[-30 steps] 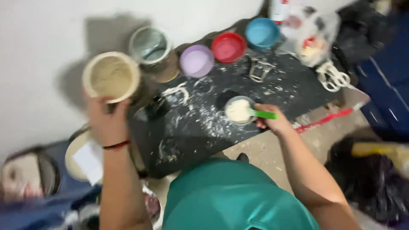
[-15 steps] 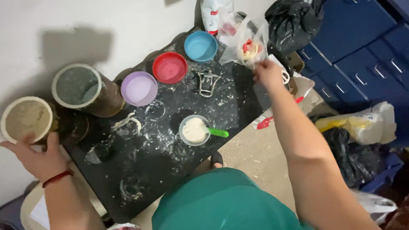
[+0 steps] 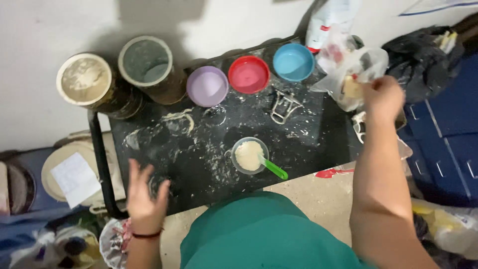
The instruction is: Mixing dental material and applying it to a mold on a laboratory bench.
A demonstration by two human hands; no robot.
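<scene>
Right hand (image 3: 382,97) grip closed on clear bag (image 3: 348,74) at tabletop's (image 3: 308,144) right edge, left hand (image 3: 144,197) grip wide, fingers spread over floury front-left corner, open room between around scoop cup (image 3: 249,155), white bottle (image 3: 326,22) behind bag, blue (image 3: 294,62), red (image 3: 249,74), lilac (image 3: 207,85) tubs along back edge.

Even, moderately bright light falls from above. A soft shadow lies on the pale wall (image 3: 40,30). Motion blur softens the left hand (image 3: 144,197).
</scene>
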